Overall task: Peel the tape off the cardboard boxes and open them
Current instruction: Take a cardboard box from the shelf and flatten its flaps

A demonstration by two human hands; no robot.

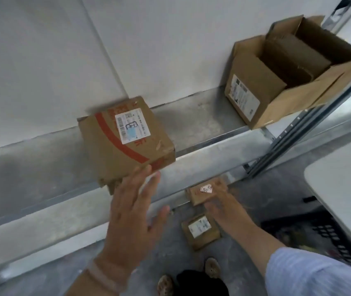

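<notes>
A flat cardboard box (125, 139) with a red stripe and a white label lies on the metal shelf (202, 120), its near corner hanging over the shelf edge. My left hand (134, 212) is spread open just below that corner, fingertips close to the box. Lower down, my right hand (223, 205) grips a small cardboard box (204, 192) with a white sticker. Another small labelled box (200, 230) lies on the floor beneath it.
A large opened carton (281, 82) with flaps up stands at the shelf's right end, beside the rack's metal upright (294, 129). A white table edge (345, 182) and a black crate (319, 233) are on the right. My shoes (191, 276) are below.
</notes>
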